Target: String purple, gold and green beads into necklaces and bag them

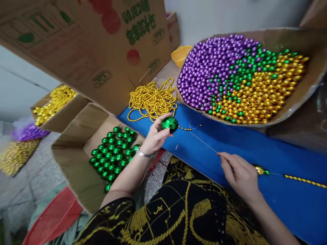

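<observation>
Head view: left grip (155, 135) clasps a green ball (170, 124), right grip (238, 174) pinches a thin strand (204, 142); carton (102, 51) reads "Macaron", inverted.

Held ball (171, 123): glossy metallic green. Loose beads (240, 81): purple, green and gold, metallic. Bead strands (150, 98): gold. Work surface (286, 207): plain blue. Garment (176, 204): black, gold rope-and-tassel print. Tall carton (112, 61): brown, red discs, green lettering.

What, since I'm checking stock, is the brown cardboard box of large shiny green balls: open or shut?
Open: the large green balls inside the brown cardboard box show from above.
</observation>
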The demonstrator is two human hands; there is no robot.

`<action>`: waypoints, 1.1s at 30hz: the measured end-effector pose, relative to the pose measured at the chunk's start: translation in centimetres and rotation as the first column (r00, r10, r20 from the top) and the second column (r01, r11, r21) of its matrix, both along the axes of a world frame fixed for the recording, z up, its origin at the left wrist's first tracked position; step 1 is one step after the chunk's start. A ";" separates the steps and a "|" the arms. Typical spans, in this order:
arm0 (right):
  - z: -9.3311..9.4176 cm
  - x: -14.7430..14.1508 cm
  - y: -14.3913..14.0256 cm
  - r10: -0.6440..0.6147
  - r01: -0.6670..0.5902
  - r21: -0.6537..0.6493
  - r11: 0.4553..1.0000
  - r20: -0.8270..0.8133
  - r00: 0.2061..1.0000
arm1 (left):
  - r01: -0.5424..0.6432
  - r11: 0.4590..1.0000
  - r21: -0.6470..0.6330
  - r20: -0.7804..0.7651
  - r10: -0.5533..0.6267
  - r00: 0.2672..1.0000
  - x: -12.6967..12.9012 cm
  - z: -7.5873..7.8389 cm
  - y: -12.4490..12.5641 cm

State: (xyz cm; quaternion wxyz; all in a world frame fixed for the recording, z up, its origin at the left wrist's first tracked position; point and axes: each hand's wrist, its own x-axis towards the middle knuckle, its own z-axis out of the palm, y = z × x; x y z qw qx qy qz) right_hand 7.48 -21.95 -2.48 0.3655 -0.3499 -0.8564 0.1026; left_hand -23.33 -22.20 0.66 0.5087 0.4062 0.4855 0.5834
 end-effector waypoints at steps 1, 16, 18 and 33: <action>0.1 0.2 0.0 -0.011 0.011 0.014 1.000 0.003 1.000 | 0.050 0.999 -0.011 0.065 -0.049 0.997 1.5 -0.3 1.0; -0.3 3.1 1.2 -0.140 0.139 0.032 0.990 0.033 0.990 | 0.309 0.951 -0.013 0.067 -0.308 0.949 5.1 -1.8 4.9; -0.5 3.3 1.5 -0.139 0.138 0.024 0.990 0.041 0.989 | 0.347 0.938 -0.023 0.046 -0.346 0.937 4.8 -2.0 5.5; -0.2 1.3 3.2 -0.270 0.262 -0.208 0.943 -0.015 0.963 | 0.628 0.774 0.084 -0.149 -0.613 0.776 8.3 -0.4 11.3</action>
